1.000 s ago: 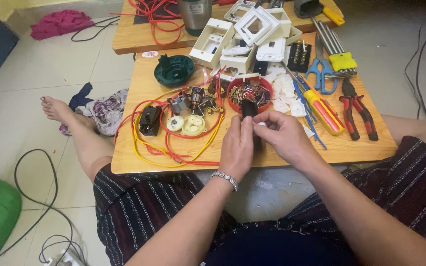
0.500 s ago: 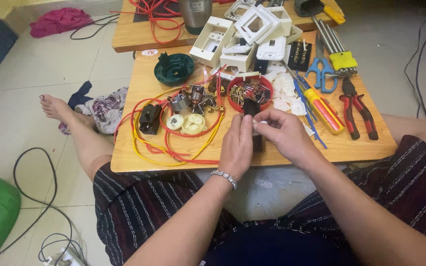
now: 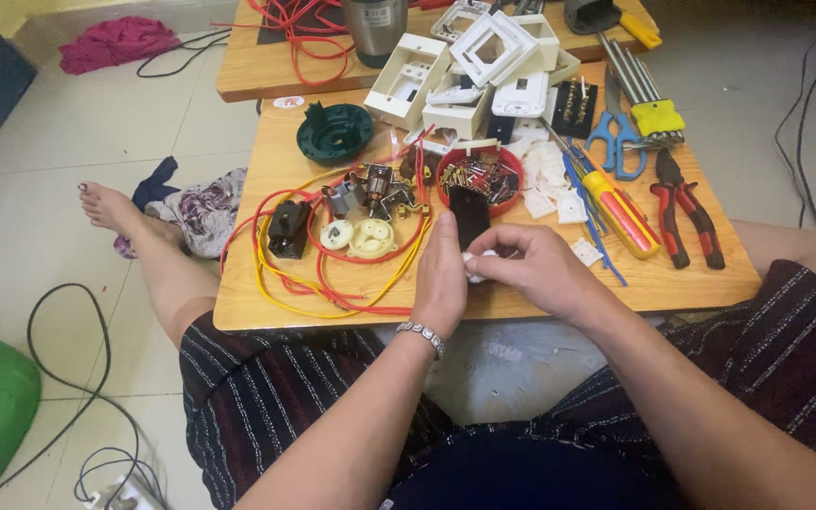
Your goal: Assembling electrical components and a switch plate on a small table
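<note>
Nothing has shifted since the earlier frame: over the wooden surface near its front edge, the left hand grasps an upright black switch module, while the right hand pinches a small white part against its base.

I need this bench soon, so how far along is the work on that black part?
Done: nothing looks finished. In hand: the left hand holds the black rectangular part upright while the right hand pinches a small white piece against it. Left: loose white plastic pieces and the red dish of metal bits.
</note>
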